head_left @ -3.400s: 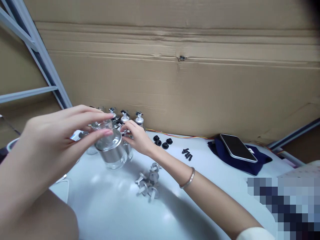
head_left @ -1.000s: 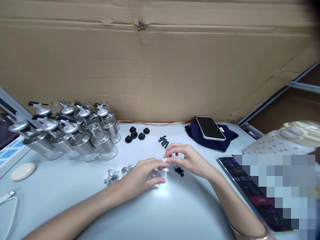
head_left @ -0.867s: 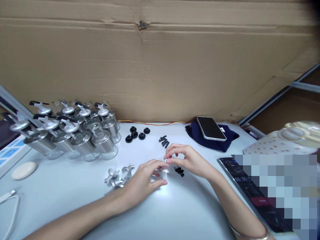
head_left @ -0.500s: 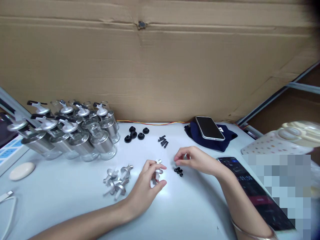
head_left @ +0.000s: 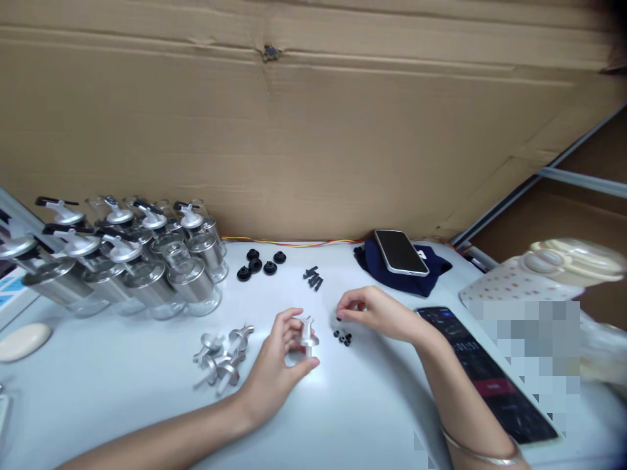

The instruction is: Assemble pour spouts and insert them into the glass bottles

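A silver pourer spout (head_left: 309,339), forked at its top, is held upright between the fingers and thumb of my left hand (head_left: 267,369). My right hand (head_left: 385,316) is pinched, with a small black plug (head_left: 338,319) showing at its fingertips. Just below it lies a little cluster of the same black plugs (head_left: 347,340). More silver pourer spouts (head_left: 228,371) lie in a heap left of my left hand. Farther back are thin black strips (head_left: 314,279) and round black stoppers (head_left: 255,265).
Glass bottles with steel sleeves (head_left: 196,287), several topped with pourers, crowd the back left. A phone (head_left: 401,252) rests on dark blue cloth (head_left: 438,264) at the back right. Another phone (head_left: 482,372) lies beside my right forearm, near a spotted cup (head_left: 504,277). Cardboard (head_left: 313,143) walls the back.
My left hand has turned the pourer spout, which now stands more upright in plain sight. My right hand has stayed over the plugs, and a black plug now shows at its fingertips.
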Demonstrator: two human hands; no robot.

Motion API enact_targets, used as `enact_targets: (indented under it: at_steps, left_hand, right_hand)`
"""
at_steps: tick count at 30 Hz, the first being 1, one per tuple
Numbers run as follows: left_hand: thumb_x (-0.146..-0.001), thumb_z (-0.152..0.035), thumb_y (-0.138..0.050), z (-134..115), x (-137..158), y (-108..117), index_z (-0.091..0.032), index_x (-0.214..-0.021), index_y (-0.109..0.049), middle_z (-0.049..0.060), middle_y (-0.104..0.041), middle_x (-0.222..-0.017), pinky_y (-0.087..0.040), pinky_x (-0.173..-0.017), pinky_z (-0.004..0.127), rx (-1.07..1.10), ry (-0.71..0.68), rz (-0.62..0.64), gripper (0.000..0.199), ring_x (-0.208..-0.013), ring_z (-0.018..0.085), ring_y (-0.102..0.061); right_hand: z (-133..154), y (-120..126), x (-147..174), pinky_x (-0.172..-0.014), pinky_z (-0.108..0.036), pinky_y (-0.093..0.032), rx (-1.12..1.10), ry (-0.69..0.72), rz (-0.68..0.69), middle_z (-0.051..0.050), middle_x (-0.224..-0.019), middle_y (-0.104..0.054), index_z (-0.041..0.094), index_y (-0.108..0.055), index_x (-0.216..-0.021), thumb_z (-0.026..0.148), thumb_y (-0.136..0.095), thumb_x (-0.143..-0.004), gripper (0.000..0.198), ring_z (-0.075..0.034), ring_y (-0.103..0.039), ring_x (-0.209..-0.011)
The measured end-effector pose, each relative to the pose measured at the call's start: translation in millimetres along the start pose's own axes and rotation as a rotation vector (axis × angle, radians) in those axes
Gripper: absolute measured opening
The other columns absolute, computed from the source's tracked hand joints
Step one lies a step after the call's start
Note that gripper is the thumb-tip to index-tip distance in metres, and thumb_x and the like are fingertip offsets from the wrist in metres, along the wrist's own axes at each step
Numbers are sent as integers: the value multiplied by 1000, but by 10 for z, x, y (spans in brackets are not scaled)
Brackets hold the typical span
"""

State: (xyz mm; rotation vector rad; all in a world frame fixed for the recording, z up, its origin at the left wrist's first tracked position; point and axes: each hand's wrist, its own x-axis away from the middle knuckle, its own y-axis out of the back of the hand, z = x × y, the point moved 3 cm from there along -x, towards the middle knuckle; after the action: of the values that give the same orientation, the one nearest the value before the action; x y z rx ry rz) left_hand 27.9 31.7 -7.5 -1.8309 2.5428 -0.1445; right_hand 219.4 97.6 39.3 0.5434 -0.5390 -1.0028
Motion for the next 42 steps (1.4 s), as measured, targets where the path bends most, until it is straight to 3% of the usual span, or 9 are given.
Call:
enact_targets:
  at_steps: [5,8,11,16,21,26,32,36,42]
  left_hand:
    - [-73,-19,-65,-31,-6,21,-23,-112,-40,5,-56,-104,-44,-92,37,-10,-15,-5,46,-102,21,-57]
    - [-74,-19,-64,-27,-6,37,-24,-114,-41,5,-55,-107,-44,-91,35,-20,-24,-13,46,-104,20,-56]
    - [-74,-19,-64,-14,-14,42,-24,-114,-42,4,-54,-108,-45,-90,33,-15,-29,-12,46,-104,19,-56]
    - [-72,-19,-66,-1,-36,45,-24,-113,-44,3,-53,-104,-44,-88,32,55,-11,-45,46,-102,19,-55]
    - [-70,-17,-68,-3,-38,40,-24,-112,-45,3,-55,-103,-43,-87,32,106,-10,-61,48,-101,19,-55]
    - [-70,-16,-68,-2,-33,47,-23,-107,-46,4,-57,-102,-43,-85,33,123,-6,-67,44,-101,21,-56]
    - [-66,-15,-70,-15,-40,50,-22,-101,-48,3,-58,-100,-42,-88,33,143,18,-97,42,-100,20,-56]
    - [-66,-14,-71,-12,-41,43,-22,-101,-48,3,-59,-99,-42,-88,33,147,28,-98,42,-99,19,-56]
    - [-63,-12,-73,-2,-24,55,-21,-97,-50,1,-59,-96,-44,-85,31,150,30,-118,42,-93,17,-58]
  right_hand:
    - [133,-111,-18,-67,-29,-50,-328,79,-46,-3,-70,-68,17,-61,-76,31,-60,-80,14,-15,-64,-67]
    - [198,-249,-61,-63,-28,-47,-317,119,-86,-1,-69,-65,17,-64,-79,28,-57,-82,13,-14,-60,-63]
    - [236,-343,-102,-69,-29,-47,-354,144,-116,-4,-78,-68,17,-67,-82,25,-56,-81,14,-16,-61,-72]
    - [201,-357,-137,-71,-29,-47,-516,125,-163,-3,-78,-67,16,-66,-79,27,-66,-74,12,-16,-61,-72]
    - [188,-348,-148,-65,-28,-47,-557,142,-147,0,-66,-63,17,-68,-74,31,-69,-73,14,-14,-57,-63]
    - [210,-330,-142,-73,-30,-48,-582,192,-150,-4,-82,-67,19,-75,-77,27,-73,-69,12,-15,-61,-75]
    - [171,-335,-137,-73,-31,-49,-686,73,-142,-2,-78,-69,18,-73,-75,20,-79,-60,16,-14,-63,-70]
    - [198,-318,-129,-70,-29,-49,-709,102,-175,-1,-73,-68,17,-72,-66,20,-81,-57,13,-14,-62,-69]
    - [234,-306,-99,-68,-29,-49,-671,79,-155,-3,-73,-70,17,-75,-68,23,-83,-56,15,-14,-63,-68]
